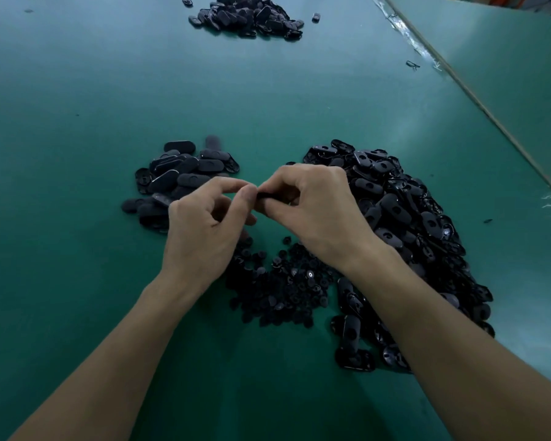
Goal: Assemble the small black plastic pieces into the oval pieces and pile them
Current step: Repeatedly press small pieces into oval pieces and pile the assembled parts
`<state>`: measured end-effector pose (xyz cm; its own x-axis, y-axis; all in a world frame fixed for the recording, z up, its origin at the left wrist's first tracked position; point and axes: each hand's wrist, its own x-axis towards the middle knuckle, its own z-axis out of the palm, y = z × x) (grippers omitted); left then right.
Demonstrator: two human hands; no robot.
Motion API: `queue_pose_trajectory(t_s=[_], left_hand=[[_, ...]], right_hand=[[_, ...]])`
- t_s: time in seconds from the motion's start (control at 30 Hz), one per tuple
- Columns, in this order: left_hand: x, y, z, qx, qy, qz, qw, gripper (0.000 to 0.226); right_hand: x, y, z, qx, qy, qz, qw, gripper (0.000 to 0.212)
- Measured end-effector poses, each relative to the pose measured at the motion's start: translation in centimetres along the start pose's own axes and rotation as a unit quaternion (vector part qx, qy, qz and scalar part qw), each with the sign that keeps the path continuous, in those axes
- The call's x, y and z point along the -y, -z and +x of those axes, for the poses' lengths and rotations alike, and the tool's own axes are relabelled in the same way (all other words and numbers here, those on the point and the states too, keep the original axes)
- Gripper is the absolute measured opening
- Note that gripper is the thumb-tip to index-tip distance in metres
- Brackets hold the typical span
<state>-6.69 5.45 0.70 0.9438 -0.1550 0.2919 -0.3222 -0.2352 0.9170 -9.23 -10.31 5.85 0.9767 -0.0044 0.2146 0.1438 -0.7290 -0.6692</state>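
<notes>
Head view: both hands (201, 227) (315, 211) pinch one oval piece (264, 197).

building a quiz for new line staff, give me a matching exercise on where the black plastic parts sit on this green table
Things
1. heap of small black plastic pieces
2. large heap of black oval plastic pieces
3. smaller pile of black oval plastic pieces
4. single black plastic piece

Places
A. pinched between left hand and right hand
B. between the wrists
C. right of the right hand
D. beyond the left hand

Pairs: 1-B, 2-C, 3-D, 4-A
</notes>
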Motion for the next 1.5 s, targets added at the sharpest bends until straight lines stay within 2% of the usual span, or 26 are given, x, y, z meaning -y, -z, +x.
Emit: queue_pose_trajectory(t_s=[0.17,0.33,0.43,0.57,0.63,0.8,0.93,1.07,1.23,1.5], left_hand=[[0.1,0.2,0.4,-0.018,0.022,-0.092,0.995,0.008],[0.4,0.5,0.5,-0.02,0.023,-0.132,0.991,0.007],[0.6,0.4,0.7,-0.042,0.03,-0.15,0.987,0.015],[0.9,0.4,0.8,-0.06,0.033,-0.153,0.986,0.019],[1.1,0.4,0.9,-0.062,0.03,-0.149,0.986,0.019],[1.2,0.2,0.8,-0.059,0.026,-0.143,0.988,0.021],[1.3,0.2,0.7,-0.057,0.018,-0.137,0.989,0.02],[1.1,0.2,0.7,-0.058,0.015,-0.13,0.99,0.019],[0.9,0.2,0.6,-0.057,0.019,-0.126,0.99,0.019],[0.5,0.1,0.5,-0.055,0.022,-0.118,0.991,0.022]], right_hand=[[0.1,-0.4,-0.3,-0.004,0.005,-0.005,1.0,0.017],[0.4,-0.3,-0.4,0.022,0.018,0.009,1.0,0.025],[0.3,-0.1,-0.5,0.062,-0.005,-0.025,0.998,0.038],[0.1,0.3,-0.7,0.103,-0.059,-0.062,0.991,0.043],[0.0,0.6,-0.7,0.101,-0.074,-0.064,0.99,0.04],[0.4,0.7,-0.8,0.195,-0.095,-0.149,0.965,0.033],[0.4,0.4,-1.0,0.221,-0.103,-0.199,0.949,0.028],[0.0,0.2,-0.9,0.231,-0.124,-0.193,0.945,0.026],[0.0,0.2,-0.9,0.265,-0.133,-0.186,0.937,0.039],[-0.2,0.2,-0.7,0.27,-0.12,-0.132,0.946,0.014]])
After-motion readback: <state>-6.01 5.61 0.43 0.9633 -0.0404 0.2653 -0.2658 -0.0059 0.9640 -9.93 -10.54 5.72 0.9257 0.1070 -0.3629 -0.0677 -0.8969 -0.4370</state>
